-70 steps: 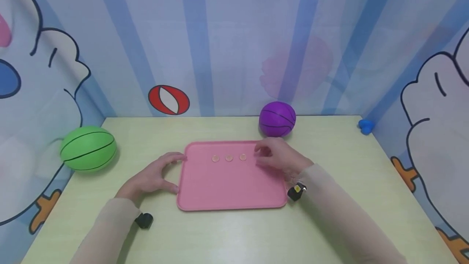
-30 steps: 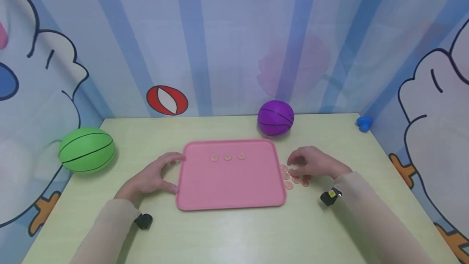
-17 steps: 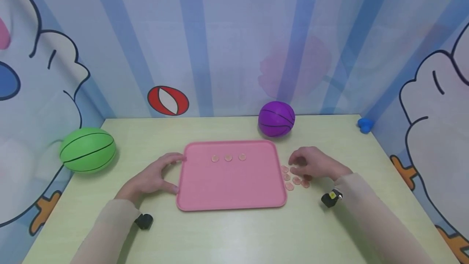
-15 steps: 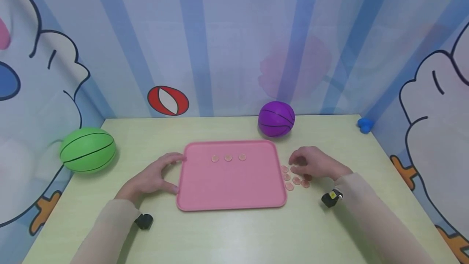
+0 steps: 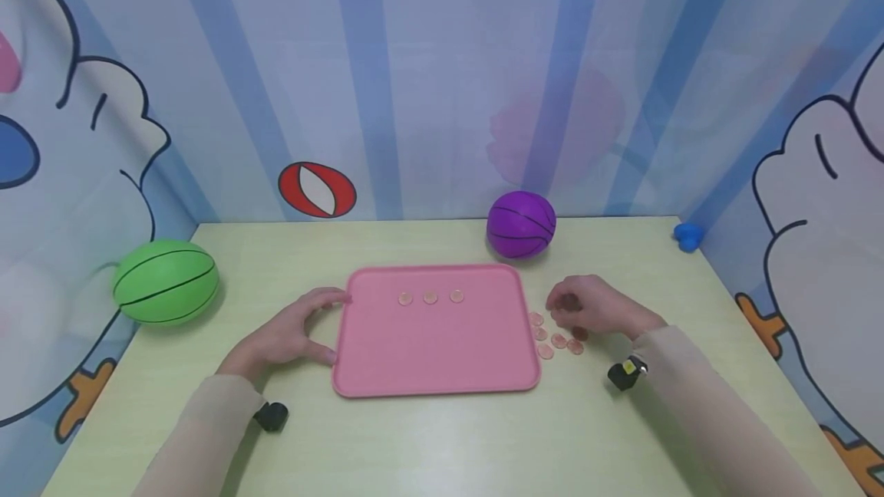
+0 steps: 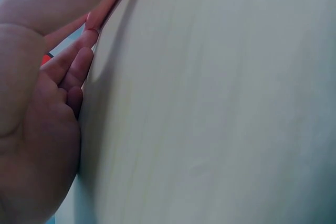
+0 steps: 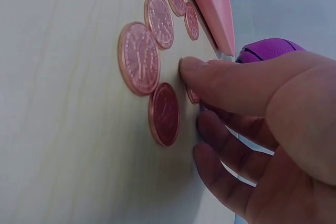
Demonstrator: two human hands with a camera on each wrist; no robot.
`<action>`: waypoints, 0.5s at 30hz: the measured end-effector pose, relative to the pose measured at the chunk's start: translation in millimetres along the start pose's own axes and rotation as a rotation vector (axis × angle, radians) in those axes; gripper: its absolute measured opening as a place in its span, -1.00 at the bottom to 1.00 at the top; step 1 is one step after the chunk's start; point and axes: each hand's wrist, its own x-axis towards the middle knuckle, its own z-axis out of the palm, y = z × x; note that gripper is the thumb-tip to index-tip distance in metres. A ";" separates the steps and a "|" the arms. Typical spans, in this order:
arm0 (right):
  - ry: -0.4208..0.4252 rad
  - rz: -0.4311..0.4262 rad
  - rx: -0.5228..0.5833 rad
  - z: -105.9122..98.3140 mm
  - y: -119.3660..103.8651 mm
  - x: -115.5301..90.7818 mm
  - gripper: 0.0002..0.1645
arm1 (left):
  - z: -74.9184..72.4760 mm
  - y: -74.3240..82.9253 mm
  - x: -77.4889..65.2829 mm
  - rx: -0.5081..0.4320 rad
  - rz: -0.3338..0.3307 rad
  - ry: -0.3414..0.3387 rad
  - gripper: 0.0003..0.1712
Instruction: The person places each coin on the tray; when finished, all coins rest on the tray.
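Note:
A pink tray lies on the table with three coins in a row near its far edge. My left hand rests at the tray's left side, thumb and fingers spread, fingertips touching the rim. Beyond the tray's right edge, several copper-coloured coins lie loose on the table. My right hand is above them with fingers curled. In the right wrist view, the thumb and fingers pinch a coin, mostly hidden behind the thumb. A darker, shaded coin lies just beside that hand.
A purple ball stands behind the tray's far right corner. The green ball sits at the table's left edge. At the far right corner is a small blue object. A printed fabric backdrop rises around the table.
My right hand has moved right from over the tray to the loose coins, uncovering them. Lately it shifted slightly, and the coin by its thumb is now covered. The left hand stays put.

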 end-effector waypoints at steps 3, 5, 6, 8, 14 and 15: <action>-0.005 0.012 0.010 -1.0 -0.7 0.4 -0.79 | 0.0 1.3 -0.3 -0.004 -0.008 0.003 0.11; -0.007 0.016 0.010 -1.9 -1.5 0.6 -0.80 | 0.1 1.8 -0.4 -0.008 -0.010 0.004 0.12; -0.005 0.017 0.002 -2.3 -1.9 0.8 -0.80 | 0.1 1.9 -0.5 -0.009 -0.012 0.004 0.12; -0.004 0.016 -0.009 -3.2 -3.0 1.2 -0.81 | 0.0 1.9 -0.5 -0.009 -0.013 0.005 0.12; -0.018 -0.008 -0.026 -4.1 -6.1 3.2 -0.81 | -0.4 0.6 -0.4 -0.002 -0.029 0.005 0.13; -0.023 -0.011 -0.023 -4.0 -6.3 3.4 -0.81 | -0.5 0.2 -0.5 0.001 -0.032 0.004 0.14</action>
